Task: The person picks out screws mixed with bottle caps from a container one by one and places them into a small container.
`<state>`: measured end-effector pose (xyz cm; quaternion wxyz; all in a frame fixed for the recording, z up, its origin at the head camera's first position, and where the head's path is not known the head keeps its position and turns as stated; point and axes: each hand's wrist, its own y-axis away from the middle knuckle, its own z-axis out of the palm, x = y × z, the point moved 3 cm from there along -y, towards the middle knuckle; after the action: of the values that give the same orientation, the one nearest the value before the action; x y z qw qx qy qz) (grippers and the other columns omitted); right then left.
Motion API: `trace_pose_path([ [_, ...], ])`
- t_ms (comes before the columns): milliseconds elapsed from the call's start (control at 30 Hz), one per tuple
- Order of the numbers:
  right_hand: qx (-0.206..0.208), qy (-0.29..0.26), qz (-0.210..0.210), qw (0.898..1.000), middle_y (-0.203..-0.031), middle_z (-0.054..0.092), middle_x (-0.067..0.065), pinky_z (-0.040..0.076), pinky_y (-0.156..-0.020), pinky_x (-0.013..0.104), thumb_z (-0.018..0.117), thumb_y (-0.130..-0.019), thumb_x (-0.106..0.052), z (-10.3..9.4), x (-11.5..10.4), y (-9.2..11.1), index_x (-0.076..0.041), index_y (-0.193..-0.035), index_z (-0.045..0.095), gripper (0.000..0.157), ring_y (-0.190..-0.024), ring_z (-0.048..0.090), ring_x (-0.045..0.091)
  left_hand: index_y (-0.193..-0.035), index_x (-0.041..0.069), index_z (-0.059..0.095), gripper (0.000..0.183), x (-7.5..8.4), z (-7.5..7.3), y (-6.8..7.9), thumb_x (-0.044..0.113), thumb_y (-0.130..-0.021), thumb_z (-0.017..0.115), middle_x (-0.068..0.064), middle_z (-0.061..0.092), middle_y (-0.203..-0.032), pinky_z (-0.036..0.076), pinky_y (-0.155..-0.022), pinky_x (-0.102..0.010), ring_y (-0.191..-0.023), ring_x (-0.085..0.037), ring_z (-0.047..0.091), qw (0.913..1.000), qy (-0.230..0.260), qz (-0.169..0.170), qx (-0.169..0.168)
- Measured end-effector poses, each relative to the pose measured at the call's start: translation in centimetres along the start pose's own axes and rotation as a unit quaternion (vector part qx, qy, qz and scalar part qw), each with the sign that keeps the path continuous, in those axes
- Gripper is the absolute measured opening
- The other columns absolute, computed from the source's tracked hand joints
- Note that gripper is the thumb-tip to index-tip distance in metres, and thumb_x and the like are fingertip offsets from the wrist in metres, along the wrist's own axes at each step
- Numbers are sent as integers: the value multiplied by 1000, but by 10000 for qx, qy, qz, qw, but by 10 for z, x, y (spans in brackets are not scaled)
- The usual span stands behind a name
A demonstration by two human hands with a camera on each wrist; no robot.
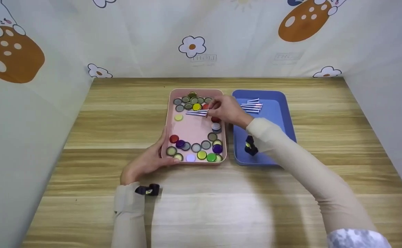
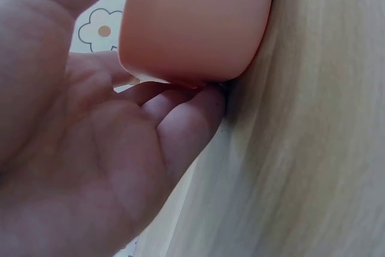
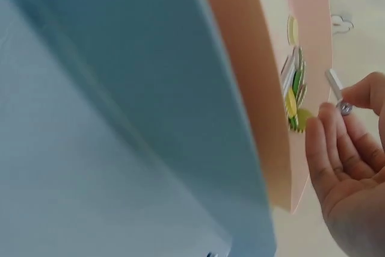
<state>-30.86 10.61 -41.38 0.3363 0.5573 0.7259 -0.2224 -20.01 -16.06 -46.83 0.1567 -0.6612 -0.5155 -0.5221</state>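
Observation:
My right hand (image 1: 227,108) is over the right side of the pink tray (image 1: 194,129). Between thumb and fingertips it pinches a silver screw (image 3: 335,83), whose head shows in the right wrist view. In the head view, silver screws (image 1: 196,113) reach left from those fingertips; I cannot tell how many are held. My left hand (image 1: 147,158) grips the pink tray's near left corner, thumb at the front rim and fingers along the left wall. In the left wrist view, its fingers (image 2: 189,121) curl against the tray's underside edge. Bottle caps (image 1: 196,147) of several colours lie round the tray's inside edges.
A blue tray (image 1: 264,137) stands right of the pink one, with a narrow gap between. Several silver screws (image 1: 252,106) lie in its far part, under the right forearm's side. The wooden table (image 1: 108,120) meets a patterned fabric wall (image 1: 146,44) at the back.

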Motion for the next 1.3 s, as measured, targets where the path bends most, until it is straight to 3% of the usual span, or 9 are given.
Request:
trace_pose_path([
  [400, 783, -507, -338, 9951, -101, 73, 17, 54, -74, 19, 68, -87, -7, -25, 31, 11, 4, -107, 71, 22, -90, 67, 20, -158, 41, -12, 117, -1, -1, 0, 40, -85, 79, -5, 4, -171, 10, -128, -50, -155, -24, 19, 9998, -158, 37, 78],
  [700, 951, -822, -177, 9919, -102, 74, 20, 53, -70, 14, 70, -87, -3, -41, 57, 21, 3, -105, 73, 19, -81, 64, 6, -157, 42, -13, 117, -1, 0, 1, 42, -85, 79, -5, 4, -171, 10, -128, -50, -155, -25, 19, 9998, -190, -91, 75],
  [1067, 1163, -701, 243, 9904, -106, 74, 21, 51, -69, 10, 73, -89, -8, -57, 93, 39, 3, -106, 73, 20, -77, 62, -5, -157, 43, -14, 116, 3, -1, 1, 39, -86, 78, -4, -1, -171, 7, -128, -51, -157, -26, 13, 9999, -121, -58, 13],
  [1300, 1350, -708, 316, 9878, -96, 76, 13, 51, -67, 9, 75, -88, -10, -63, 105, 44, 2, -103, 74, 20, -75, 63, -7, -158, 42, -13, 115, 0, 1, 1, 41, -86, 78, -3, -3, -171, 8, -128, -51, -157, -25, 11, 9999, -167, 17, 23],
])
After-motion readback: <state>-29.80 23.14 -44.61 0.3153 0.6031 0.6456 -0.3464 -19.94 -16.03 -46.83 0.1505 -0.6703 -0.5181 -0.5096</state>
